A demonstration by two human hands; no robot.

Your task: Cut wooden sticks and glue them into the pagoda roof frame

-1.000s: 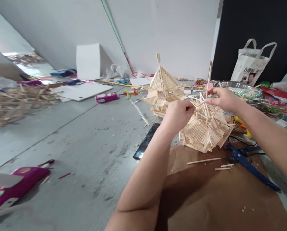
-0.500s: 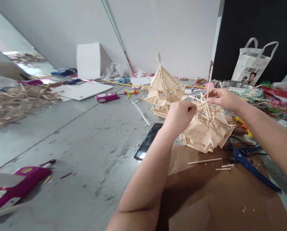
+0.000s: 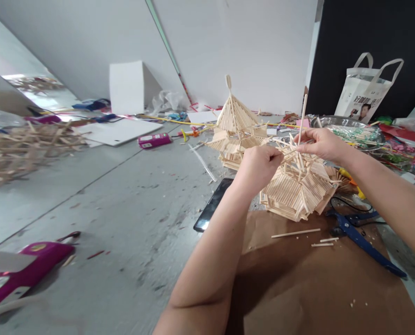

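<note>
Head view: stick [image 3: 302, 116] pinched by right hand [image 3: 319, 142] is apparently being fitted to model [image 3: 291, 193], needing steadiness; left hand [image 3: 260, 163] curled, hold unclear.

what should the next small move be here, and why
Probably ease the near-upright stick gently against the top of the nearer stick model: the right hand pinches it just there, and the left hand, beside that top, seems well placed to steady things. Whether the stick already touches, I can't tell.
</note>
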